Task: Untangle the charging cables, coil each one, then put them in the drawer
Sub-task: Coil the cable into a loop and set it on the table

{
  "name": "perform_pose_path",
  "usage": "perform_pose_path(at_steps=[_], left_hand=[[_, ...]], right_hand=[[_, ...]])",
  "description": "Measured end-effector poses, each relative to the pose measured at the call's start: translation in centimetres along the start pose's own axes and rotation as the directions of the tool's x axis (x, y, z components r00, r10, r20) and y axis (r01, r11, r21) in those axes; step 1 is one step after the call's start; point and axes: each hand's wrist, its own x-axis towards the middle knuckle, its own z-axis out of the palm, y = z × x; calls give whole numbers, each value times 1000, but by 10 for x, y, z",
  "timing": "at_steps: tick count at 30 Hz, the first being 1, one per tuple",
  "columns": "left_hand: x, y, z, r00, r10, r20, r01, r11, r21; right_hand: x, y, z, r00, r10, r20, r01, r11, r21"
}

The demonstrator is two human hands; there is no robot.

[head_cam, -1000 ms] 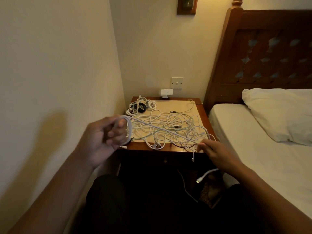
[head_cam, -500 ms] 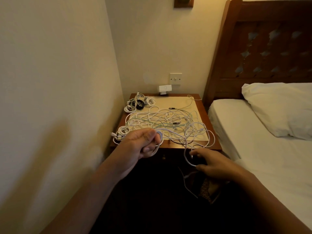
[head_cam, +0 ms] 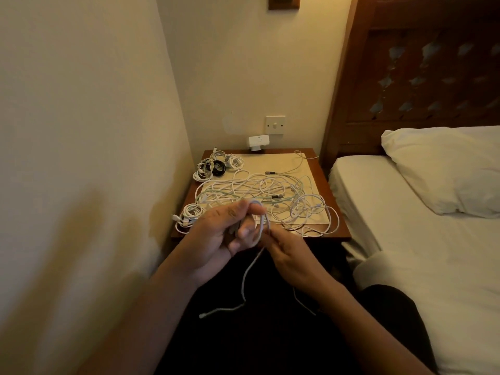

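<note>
- A cream plaster wall (head_cam: 81, 131) fills the left side and runs close along the desk's left edge.
- A bed with a white sheet (head_cam: 433, 266) lies on the right, just beside the desk, with a dark carved wooden headboard (head_cam: 419, 63) behind it and a white pillow (head_cam: 446, 169) at its head.
- The small brown wooden desk (head_cam: 320, 171) stands in the corner between wall and bed, and a beige rectangular mat (head_cam: 281, 165) covers most of its top.
- A loose tangle of white and pale green cables (head_cam: 259, 190) sprawls over the mat, with loops reaching past the desk's front right corner.
- The left hand (head_cam: 216, 239) is raised in front of the desk, its fingers curled round a loop of a white charging cable (head_cam: 261, 226). It hides part of the tangle and of the desk's front edge.
- The right hand (head_cam: 292, 255) meets it from the right and pinches the same cable just below the loop. The cable's loose end hangs down over the dark lap.
- Finished white and black coils (head_cam: 216, 166) sit at the desk's far left corner.
- One more white coil (head_cam: 190, 215) rests at the near left corner.
- A white wall switch (head_cam: 275, 125) sits above a small white box (head_cam: 259, 140) at the desk's back edge.
</note>
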Motion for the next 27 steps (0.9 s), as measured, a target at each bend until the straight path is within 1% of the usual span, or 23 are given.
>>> perform_pose_path(at_steps=[3, 5, 6, 7, 8, 9, 10, 11, 12, 13, 14, 16, 17, 19, 21, 23, 25, 26, 27], left_hand=[[7, 11, -9, 985, 129, -112, -131, 991, -9], [12, 11, -15, 973, 183, -138, -188, 982, -24], [14, 8, -16, 968, 201, -147, -199, 980, 29], [16, 4, -18, 961, 226, -160, -200, 966, 163], [17, 0, -20, 948, 271, -170, -192, 907, 375], [18, -6, -22, 934, 323, -155, -175, 790, 587], [19, -12, -26, 931, 345, -115, -157, 668, 728], [19, -16, -29, 945, 318, -77, -134, 590, 796], [17, -19, -31, 967, 251, -41, -111, 563, 819], [13, -22, -31, 986, 168, 0, -97, 565, 819], [8, -23, -31, 995, 86, 45, -88, 594, 799], [-3, -25, -27, 993, -45, 105, -43, 706, 707], [-9, -24, -25, 990, -80, 119, -18, 752, 658], [-18, -20, -23, 984, -105, 142, 7, 823, 567], [-23, -12, -21, 982, -91, 164, 12, 903, 429], [-24, 0, -14, 989, -30, 142, -6, 969, 245], [-18, 11, -9, 998, 48, 41, -50, 998, 42], [-12, 17, -9, 996, 87, -20, -88, 995, -44], [-6, 22, -10, 989, 127, -75, -134, 987, -93]], right_hand=[[-21, 4, 13, 987, 95, 130, -90, 995, -42], [-33, -6, 17, 971, 105, 216, -101, 994, -31], [-37, -12, 18, 966, 98, 239, -93, 995, -31], [-39, -20, 16, 965, 85, 249, -75, 996, -51], [-40, -27, 13, 964, 70, 258, -49, 995, -85], [-41, -36, 8, 963, 51, 265, -22, 994, -111], [-40, -45, 0, 963, 26, 268, 7, 992, -125], [-39, -55, -9, 966, -1, 260, 38, 990, -139], [-36, -62, -20, 971, -29, 239, 70, 984, -166], [-32, -69, -33, 976, -49, 212, 93, 975, -201], [-26, -72, -46, 981, -61, 184, 104, 967, -234], [-11, -72, -70, 989, -44, 140, 78, 967, -242], [-5, -69, -79, 991, -30, 130, 59, 973, -223], [6, -60, -88, 994, -34, 101, 51, 983, -174], [12, -47, -85, 997, -29, 74, 38, 991, -132], [11, -33, -75, 999, 1, 52, 4, 995, -101], [6, -17, -61, 999, 30, 37, -28, 997, -73], [1, -10, -53, 998, 48, 38, -45, 997, -65], [-4, -6, -43, 997, 62, 44, -58, 996, -70]])
